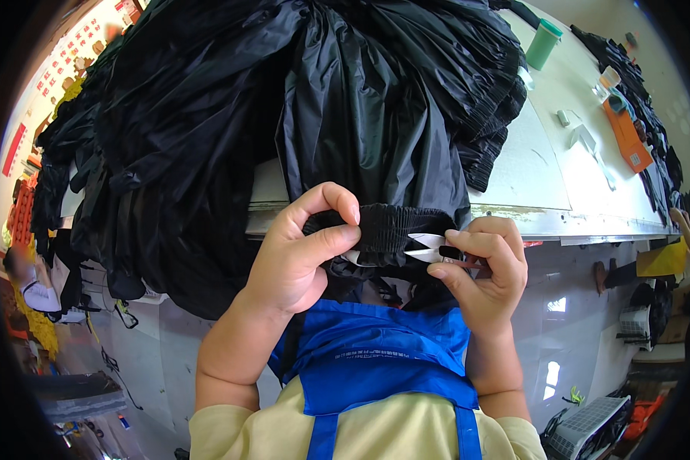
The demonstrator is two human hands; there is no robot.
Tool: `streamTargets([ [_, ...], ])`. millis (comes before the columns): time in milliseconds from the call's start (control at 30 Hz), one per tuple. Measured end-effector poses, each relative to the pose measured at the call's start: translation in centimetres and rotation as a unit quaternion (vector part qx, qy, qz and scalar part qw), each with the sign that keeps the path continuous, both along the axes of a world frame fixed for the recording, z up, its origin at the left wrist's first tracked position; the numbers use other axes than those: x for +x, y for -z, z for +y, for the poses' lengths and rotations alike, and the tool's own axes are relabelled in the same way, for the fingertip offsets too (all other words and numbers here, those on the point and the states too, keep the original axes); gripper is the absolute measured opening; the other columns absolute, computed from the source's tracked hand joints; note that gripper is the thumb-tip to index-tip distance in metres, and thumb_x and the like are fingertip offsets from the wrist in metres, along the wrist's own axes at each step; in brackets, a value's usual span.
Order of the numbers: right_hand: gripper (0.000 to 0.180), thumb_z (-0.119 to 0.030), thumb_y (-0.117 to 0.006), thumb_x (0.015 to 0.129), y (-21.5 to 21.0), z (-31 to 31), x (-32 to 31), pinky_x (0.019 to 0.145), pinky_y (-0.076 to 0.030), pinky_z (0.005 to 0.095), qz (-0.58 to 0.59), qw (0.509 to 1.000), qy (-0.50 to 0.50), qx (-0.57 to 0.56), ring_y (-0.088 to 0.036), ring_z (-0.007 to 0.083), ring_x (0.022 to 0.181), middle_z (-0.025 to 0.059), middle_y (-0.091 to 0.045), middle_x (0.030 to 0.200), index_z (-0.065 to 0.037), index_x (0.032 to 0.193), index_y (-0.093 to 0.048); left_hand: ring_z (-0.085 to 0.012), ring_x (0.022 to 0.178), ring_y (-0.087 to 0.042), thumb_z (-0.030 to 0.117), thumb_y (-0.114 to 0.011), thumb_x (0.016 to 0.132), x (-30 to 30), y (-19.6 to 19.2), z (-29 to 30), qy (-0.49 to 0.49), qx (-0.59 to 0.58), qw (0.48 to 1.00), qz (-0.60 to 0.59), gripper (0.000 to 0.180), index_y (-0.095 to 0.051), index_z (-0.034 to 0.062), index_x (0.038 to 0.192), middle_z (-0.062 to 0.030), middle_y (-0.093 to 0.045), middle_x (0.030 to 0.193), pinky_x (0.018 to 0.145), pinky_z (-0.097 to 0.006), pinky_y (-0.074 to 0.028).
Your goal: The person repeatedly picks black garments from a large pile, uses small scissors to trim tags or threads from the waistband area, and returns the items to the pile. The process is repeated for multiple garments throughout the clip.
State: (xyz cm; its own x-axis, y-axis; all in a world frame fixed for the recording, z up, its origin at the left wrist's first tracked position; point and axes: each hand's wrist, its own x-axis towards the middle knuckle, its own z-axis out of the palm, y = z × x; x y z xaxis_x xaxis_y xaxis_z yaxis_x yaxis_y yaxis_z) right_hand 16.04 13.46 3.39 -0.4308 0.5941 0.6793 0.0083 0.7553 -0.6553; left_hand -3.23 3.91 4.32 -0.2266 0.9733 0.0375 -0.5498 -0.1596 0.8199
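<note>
A shiny black garment spreads over the table and hangs past its front edge. Its gathered elastic cuff lies between my two hands. My left hand pinches the cuff's left end between thumb and forefinger. In my right hand is a pair of thread snips, blades pointing left and parted, right at the cuff's lower edge. Whether a thread lies between the blades is too small to tell. A bit of white material shows under the cuff beside my left thumb.
The pale table carries a green cylindrical container, an orange box and a clear cup. More black garments pile up at the left. A grey plastic crate stands on the floor at lower right. Other people are at both sides.
</note>
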Motion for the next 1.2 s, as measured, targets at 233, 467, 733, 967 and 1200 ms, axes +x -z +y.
streamTargets([
  [233, 0.036, -0.008, -0.085, 0.057, 0.2, 0.2, 0.3, 0.055, -0.045, 0.0222, 0.015, 1.0, -0.003, 0.003, -0.055, 0.0135, 0.069, 0.0072, -0.055, 0.084, 0.0, 0.088, -0.067, -0.0058, 0.082, -0.048, -0.002, -0.061, 0.081, -0.1, 0.3, -0.1, -0.001, 0.002, 1.0, 0.007, 0.013, -0.055, 0.0083, 0.087, 0.0026, -0.051, 0.087, 0.077, -0.021, -0.04],
  [467, 0.035, -0.008, -0.085, 0.057, -0.5, 0.0, -0.3, 0.056, -0.048, 0.0236, -0.009, 1.0, -0.021, 0.011, -0.056, 0.0137, 0.07, 0.0069, -0.056, 0.085, -0.001, 0.087, -0.067, -0.0061, 0.081, -0.051, -0.001, -0.061, 0.082, 0.3, 0.2, 0.0, 0.004, 0.01, 1.0, 0.011, 0.013, -0.055, 0.0088, 0.087, 0.0028, -0.053, 0.087, 0.076, -0.021, -0.042],
  [733, 0.033, -0.007, -0.084, 0.058, -0.7, -0.3, -0.8, 0.058, -0.048, 0.025, -0.008, 0.999, -0.005, 0.043, -0.058, 0.0149, 0.067, 0.0068, -0.056, 0.083, -0.002, 0.085, -0.067, -0.0063, 0.079, -0.053, -0.001, -0.061, 0.082, 0.4, 0.3, 0.0, 0.001, 0.019, 1.0, 0.019, 0.012, -0.055, 0.0081, 0.087, 0.0021, -0.054, 0.087, 0.074, -0.021, -0.044],
  [967, 0.035, -0.009, -0.086, 0.055, -0.6, 0.3, 0.0, 0.057, -0.047, 0.0251, 0.006, 0.999, 0.012, 0.04, -0.056, 0.0143, 0.066, 0.0064, -0.056, 0.08, -0.002, 0.085, -0.067, -0.0061, 0.077, -0.052, 0.0, -0.061, 0.083, 0.4, 0.3, -0.2, -0.005, 0.04, 0.998, 0.043, 0.01, -0.055, 0.0075, 0.087, 0.0018, -0.054, 0.086, 0.073, -0.021, -0.044],
  [1200, 0.033, -0.005, -0.085, 0.056, -1.5, 0.0, -0.4, 0.056, -0.046, 0.0239, -0.022, 0.999, 0.006, 0.033, -0.056, 0.0134, 0.066, 0.0058, -0.056, 0.081, -0.002, 0.084, -0.067, -0.0057, 0.076, -0.051, 0.002, -0.061, 0.085, 0.5, 0.0, -0.5, -0.022, 0.051, 0.982, 0.181, 0.007, -0.055, 0.006, 0.087, 0.001, -0.054, 0.084, 0.071, -0.021, -0.043],
])
